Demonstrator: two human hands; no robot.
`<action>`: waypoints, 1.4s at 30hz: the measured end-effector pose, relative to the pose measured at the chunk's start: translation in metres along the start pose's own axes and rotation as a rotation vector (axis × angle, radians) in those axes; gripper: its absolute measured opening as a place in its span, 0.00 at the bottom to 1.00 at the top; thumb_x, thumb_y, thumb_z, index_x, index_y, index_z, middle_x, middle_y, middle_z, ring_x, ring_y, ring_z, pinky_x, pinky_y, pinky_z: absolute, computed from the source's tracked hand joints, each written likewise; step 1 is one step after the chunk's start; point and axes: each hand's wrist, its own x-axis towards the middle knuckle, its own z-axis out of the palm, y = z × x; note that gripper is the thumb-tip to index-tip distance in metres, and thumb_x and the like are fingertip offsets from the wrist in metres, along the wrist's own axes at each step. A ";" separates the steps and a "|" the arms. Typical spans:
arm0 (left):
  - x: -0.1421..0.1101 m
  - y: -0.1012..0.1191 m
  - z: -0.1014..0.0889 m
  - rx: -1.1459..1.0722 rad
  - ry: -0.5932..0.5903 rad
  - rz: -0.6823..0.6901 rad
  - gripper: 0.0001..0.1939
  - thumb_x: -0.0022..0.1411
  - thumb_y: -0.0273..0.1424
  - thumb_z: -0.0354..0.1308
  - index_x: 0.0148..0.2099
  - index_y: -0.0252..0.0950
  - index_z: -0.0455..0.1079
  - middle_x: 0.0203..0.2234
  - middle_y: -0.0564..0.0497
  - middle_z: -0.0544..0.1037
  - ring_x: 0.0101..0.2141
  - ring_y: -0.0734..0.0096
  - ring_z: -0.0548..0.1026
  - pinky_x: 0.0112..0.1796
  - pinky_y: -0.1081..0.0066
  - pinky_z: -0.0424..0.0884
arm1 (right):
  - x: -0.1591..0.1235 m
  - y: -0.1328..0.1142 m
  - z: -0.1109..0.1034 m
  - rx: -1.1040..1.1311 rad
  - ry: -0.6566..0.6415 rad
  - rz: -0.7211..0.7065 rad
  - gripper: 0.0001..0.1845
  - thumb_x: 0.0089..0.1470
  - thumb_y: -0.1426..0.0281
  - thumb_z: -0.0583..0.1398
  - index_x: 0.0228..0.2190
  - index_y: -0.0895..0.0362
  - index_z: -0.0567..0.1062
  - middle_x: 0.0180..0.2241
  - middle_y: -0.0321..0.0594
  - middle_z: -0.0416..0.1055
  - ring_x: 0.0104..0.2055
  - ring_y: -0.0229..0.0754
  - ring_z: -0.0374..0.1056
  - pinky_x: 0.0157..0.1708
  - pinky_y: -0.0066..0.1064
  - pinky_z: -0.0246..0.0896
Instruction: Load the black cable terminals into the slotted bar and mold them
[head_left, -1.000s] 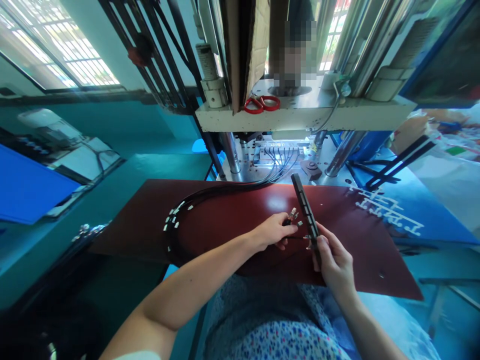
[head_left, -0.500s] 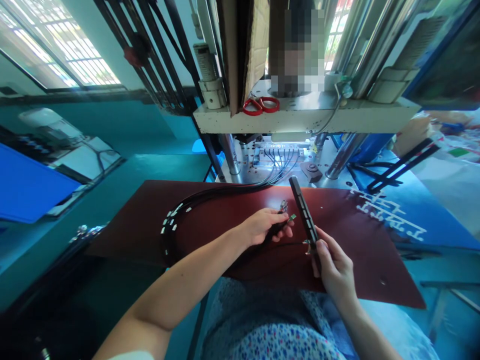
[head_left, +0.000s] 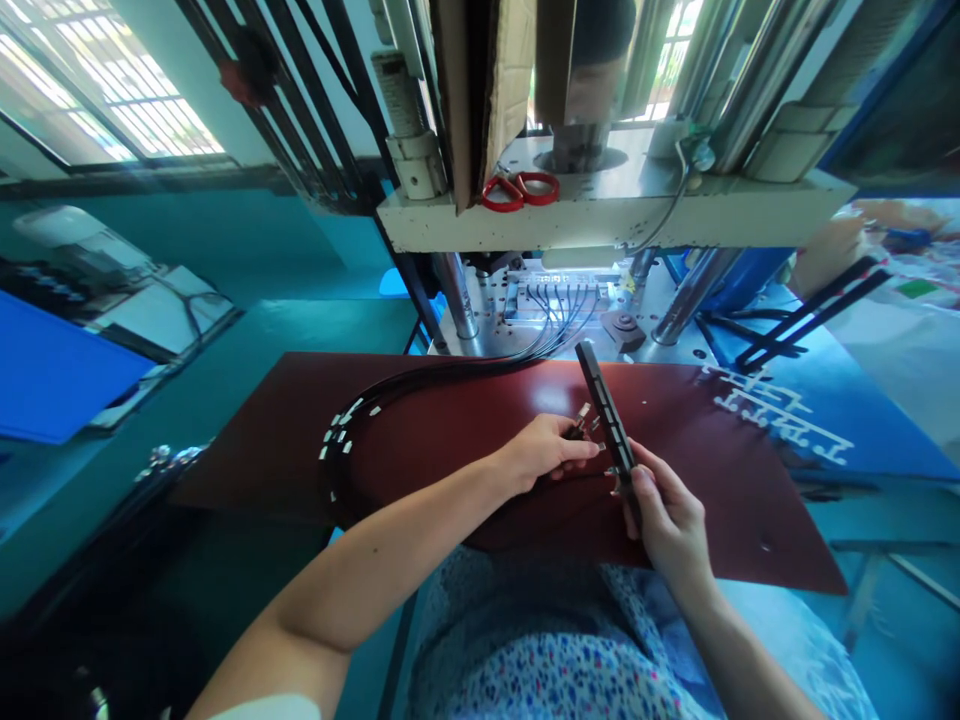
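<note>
My right hand is closed round the near end of a long black slotted strip that slants up and away over the dark red board. My left hand pinches a few thin black cables with small metal ends, held just left of the strip. More black cables run in a loop across the board, carrying small white tags, and lead back into the machine.
A press machine stands behind the board, with red-handled scissors on its white ledge and a connector block below. Black strips lie on the blue table at right. A person stands behind the machine.
My left hand moved its cable ends right, back toward the strip. The view shifted slightly; my right hand kept its grip on the strip.
</note>
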 end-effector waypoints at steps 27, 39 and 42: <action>0.004 0.002 -0.006 -0.130 0.046 0.209 0.17 0.52 0.42 0.56 0.30 0.30 0.66 0.19 0.54 0.65 0.17 0.81 0.59 0.17 0.78 0.51 | 0.001 -0.002 -0.003 0.045 0.034 0.015 0.24 0.54 0.59 0.56 0.48 0.60 0.68 0.18 0.31 0.64 0.12 0.29 0.54 0.11 0.23 0.49; 0.009 0.008 0.008 0.089 0.028 0.050 0.10 0.48 0.31 0.58 0.21 0.32 0.63 0.09 0.60 0.57 0.14 0.84 0.51 0.19 0.75 0.44 | 0.003 0.003 -0.007 0.044 -0.031 0.024 0.24 0.53 0.59 0.57 0.48 0.60 0.68 0.18 0.32 0.65 0.12 0.30 0.54 0.10 0.23 0.48; 0.012 0.006 0.007 0.093 0.022 0.038 0.09 0.48 0.30 0.58 0.21 0.32 0.64 0.10 0.59 0.57 0.15 0.83 0.52 0.20 0.75 0.44 | 0.004 0.005 -0.006 0.004 -0.038 0.018 0.25 0.53 0.59 0.56 0.49 0.60 0.68 0.16 0.31 0.64 0.12 0.30 0.54 0.10 0.23 0.48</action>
